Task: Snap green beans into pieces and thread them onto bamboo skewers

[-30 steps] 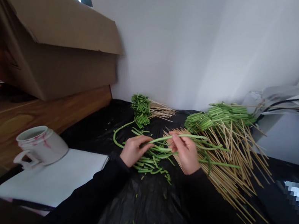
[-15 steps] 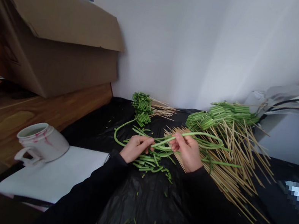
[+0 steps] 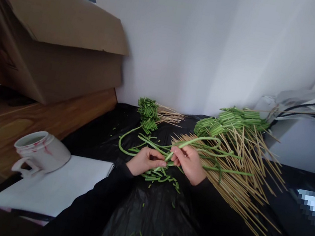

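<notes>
green stem [image 3: 192, 140], pinched by left grip [image 3: 144, 162], right grip [image 3: 192, 166]

Dim; soft light on wall [image 3: 200, 48]; edges stretched.

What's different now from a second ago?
The right hand has moved leftward and the left hand's fingertips rightward, both slightly nearer the person, so they nearly meet at one end of the long green stem. That end now slants more steeply; no new thing was picked up. The mug, cardboard box and cut green pieces look unmoved.
</notes>
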Available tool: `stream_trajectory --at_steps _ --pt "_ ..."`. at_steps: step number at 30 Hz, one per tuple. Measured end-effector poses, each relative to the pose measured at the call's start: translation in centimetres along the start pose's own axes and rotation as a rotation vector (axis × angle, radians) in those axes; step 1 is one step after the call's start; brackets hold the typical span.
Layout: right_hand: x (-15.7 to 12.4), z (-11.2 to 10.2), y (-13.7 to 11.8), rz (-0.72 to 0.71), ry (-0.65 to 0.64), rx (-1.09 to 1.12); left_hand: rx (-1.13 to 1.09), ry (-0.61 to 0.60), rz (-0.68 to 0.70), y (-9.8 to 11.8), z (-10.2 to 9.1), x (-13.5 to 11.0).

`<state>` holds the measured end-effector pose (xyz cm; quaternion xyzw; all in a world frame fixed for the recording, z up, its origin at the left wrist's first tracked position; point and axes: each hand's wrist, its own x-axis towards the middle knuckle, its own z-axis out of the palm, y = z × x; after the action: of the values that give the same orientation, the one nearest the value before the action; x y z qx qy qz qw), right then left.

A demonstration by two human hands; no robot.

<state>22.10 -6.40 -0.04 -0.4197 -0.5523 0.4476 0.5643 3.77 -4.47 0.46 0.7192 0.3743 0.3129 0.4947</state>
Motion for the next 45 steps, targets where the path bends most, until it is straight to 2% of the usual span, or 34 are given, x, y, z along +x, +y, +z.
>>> stream_trajectory --at_steps 3,8,15,21,23,26,29,35,37,39,45 --pt "0.0 0.1 0.0 0.000 0.004 0.008 0.009 -0.009 -0.003 -0.2 -0.1 0.1" --pt "0.5 -0.4 0.1 0.043 0.063 0.164 -0.033 0.023 0.051 0.0 -0.6 0.1" --pt "0.3 0.1 0.4 0.097 -0.001 0.203 -0.575 0.133 0.021 0.2 -0.8 0.1" --pt "0.1 0.6 0.3 0.124 -0.035 0.194 -0.763 0.250 -0.048 -0.3 -1.2 0.5" --pt "0.1 0.6 0.2 0.130 -0.047 0.191 -0.830 0.251 -0.065 -0.3 -1.1 0.5" --pt "0.0 0.5 0.1 0.135 -0.072 0.195 -0.957 0.183 -0.079 0.0 -0.7 0.4" --pt "0.0 0.4 0.2 0.146 -0.075 0.212 -0.955 0.152 -0.057 0.1 -0.5 0.3" --pt "0.3 -0.3 0.1 0.170 -0.030 0.282 -0.864 0.361 -0.045 -0.7 -2.4 0.8" --pt "0.3 -0.5 -0.1 0.166 -0.025 0.296 -0.865 0.385 -0.038 -0.7 -2.9 0.8" --pt "0.3 -0.5 -0.3 0.172 -0.036 0.297 -0.855 0.342 -0.056 -0.5 -2.9 0.8" --pt "-0.2 -0.1 -0.3 0.226 -0.134 0.248 -0.612 -0.002 -0.220 0.0 -0.8 0.0"
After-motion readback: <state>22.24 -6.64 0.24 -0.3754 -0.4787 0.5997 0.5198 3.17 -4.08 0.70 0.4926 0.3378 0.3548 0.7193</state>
